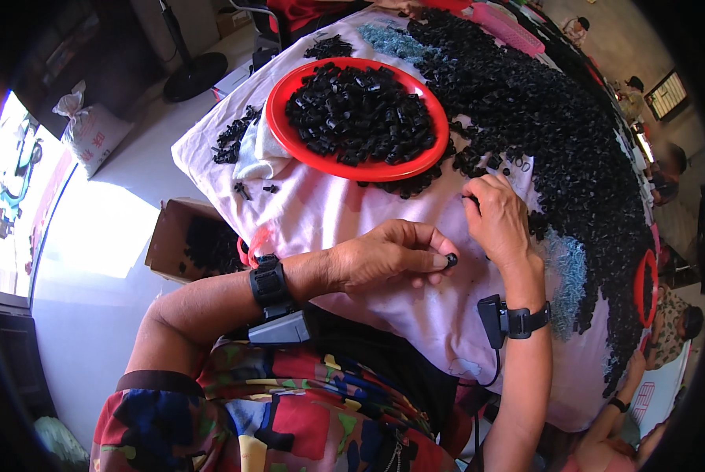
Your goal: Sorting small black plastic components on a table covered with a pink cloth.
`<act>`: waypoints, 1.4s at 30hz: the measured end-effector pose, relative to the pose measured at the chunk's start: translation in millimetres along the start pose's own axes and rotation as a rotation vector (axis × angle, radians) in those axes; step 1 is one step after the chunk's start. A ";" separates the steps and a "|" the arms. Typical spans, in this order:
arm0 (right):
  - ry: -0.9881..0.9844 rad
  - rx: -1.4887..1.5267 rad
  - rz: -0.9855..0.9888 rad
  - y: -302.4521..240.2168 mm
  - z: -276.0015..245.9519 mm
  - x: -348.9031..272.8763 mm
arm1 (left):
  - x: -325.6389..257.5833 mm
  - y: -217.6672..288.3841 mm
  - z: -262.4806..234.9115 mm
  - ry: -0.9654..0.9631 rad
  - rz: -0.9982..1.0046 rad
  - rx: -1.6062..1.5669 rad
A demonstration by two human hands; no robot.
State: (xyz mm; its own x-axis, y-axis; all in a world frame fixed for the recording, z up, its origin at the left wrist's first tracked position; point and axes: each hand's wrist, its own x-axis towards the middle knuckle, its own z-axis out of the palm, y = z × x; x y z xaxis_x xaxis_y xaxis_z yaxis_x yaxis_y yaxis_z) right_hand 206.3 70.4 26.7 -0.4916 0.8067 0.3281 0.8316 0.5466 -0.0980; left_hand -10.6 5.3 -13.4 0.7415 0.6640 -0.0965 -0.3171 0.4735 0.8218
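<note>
Between the thumb and fingers of my left hand (404,256) I pinch a small black plastic part (451,259), held over the near part of the pale cloth (321,206). To its right and a little farther off, my right hand (498,216) has its fingers curled down by the edge of a heap of black plastic parts (533,102). A dark bit shows at those fingertips, too small to name. Beyond both hands stands a round red tray (278,126), filled with black parts (360,110) like the one I hold.
Small light-blue pieces (565,275) lie in a pile on the right, more at the back (396,41). A cardboard box (167,236) with black parts stands on the floor at left, near a tied white sack (93,138). Other people sit along the table's right side.
</note>
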 end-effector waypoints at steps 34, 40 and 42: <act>0.205 0.594 0.221 -69.8 -43.1 -97.8 | -4.3 -3.4 16.6 0.071 0.094 0.251; 0.264 0.579 0.177 -68.9 -37.4 -98.4 | -4.7 -6.0 17.8 0.095 0.084 0.314; 0.274 0.552 0.160 -68.2 -37.1 -99.0 | -4.4 -6.5 17.7 0.095 0.078 0.354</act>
State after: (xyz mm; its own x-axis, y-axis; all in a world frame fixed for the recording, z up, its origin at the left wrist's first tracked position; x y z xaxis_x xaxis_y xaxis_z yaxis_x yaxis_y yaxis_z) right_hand 207.8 -55.1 35.8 -0.2271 0.8411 0.4909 0.5977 0.5183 -0.6116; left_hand -1.3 -11.0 -8.3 0.6596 0.7489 -0.0642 -0.1339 0.2011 0.9704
